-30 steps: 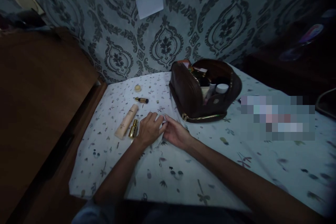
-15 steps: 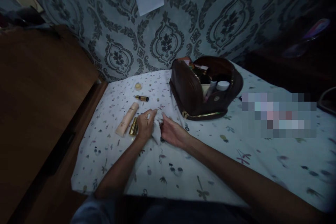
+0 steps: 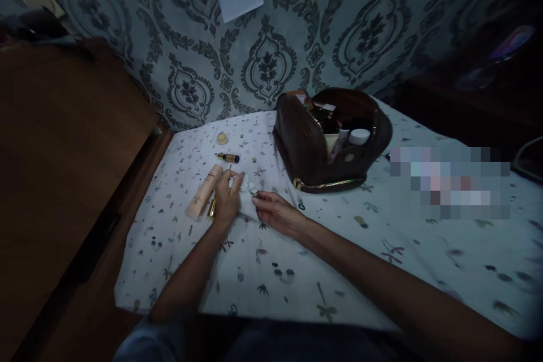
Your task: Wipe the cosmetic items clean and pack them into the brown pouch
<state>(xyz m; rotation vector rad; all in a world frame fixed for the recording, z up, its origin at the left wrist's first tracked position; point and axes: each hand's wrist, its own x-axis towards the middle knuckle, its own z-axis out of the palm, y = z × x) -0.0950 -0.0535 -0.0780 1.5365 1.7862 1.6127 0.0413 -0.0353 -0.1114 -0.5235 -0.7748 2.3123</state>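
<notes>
Beige tube [image 3: 205, 191] and half-hidden gold bottle [image 3: 211, 208] crowd the left hand [image 3: 228, 200].

Small white piece [image 3: 247, 187] | crumpled, perhaps tissue | between the hands [image 3: 228, 198]

From my end of the feed I can read no words or numbers, the print on the peach tube [image 3: 204, 192] being too small to make out
</notes>
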